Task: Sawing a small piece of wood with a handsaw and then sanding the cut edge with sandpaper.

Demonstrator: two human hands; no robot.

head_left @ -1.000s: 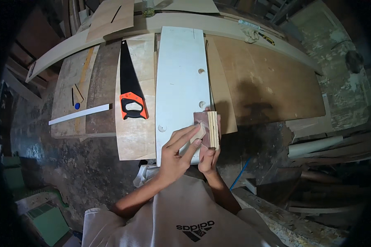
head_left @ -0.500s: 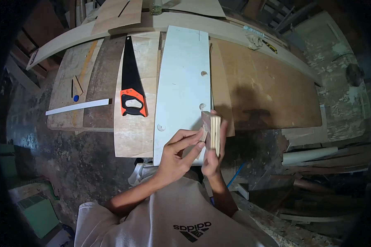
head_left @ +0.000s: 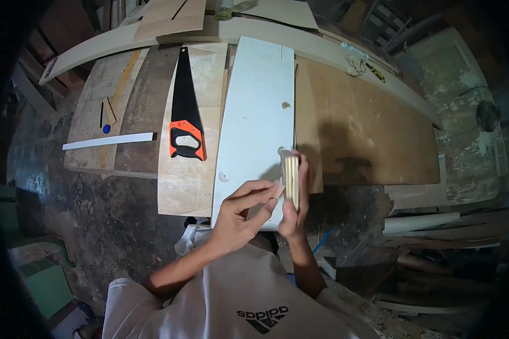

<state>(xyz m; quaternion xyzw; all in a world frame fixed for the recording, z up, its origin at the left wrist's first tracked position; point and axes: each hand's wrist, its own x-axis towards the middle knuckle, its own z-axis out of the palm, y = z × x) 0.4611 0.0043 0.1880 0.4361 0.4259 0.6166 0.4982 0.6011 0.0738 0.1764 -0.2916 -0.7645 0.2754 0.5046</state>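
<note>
My left hand (head_left: 238,216) pinches a small, thin piece of pale wood (head_left: 280,187) between thumb and fingertips. My right hand (head_left: 300,212) grips a plywood block (head_left: 292,176) on edge, its layered side facing up. A brownish face of the block is turned toward the small piece, which is against it or very close; I cannot tell which. Both hands are above the near right part of a long white board (head_left: 257,96) with several round shallow recesses. Left of that board, a handsaw (head_left: 186,135) with an orange and black handle lies on a plywood sheet (head_left: 178,189).
A white strip (head_left: 108,141), a blue round object (head_left: 106,129) and a small wooden piece (head_left: 110,111) lie at the left. A brown panel (head_left: 373,124) covers the right side. A yellow-black utility knife (head_left: 375,72) and a crumpled cloth (head_left: 356,65) rest at the far right.
The plywood block has turned slightly, showing less of its brownish face. The small wood piece stays pinched beside it. The whole view has shifted a little.
</note>
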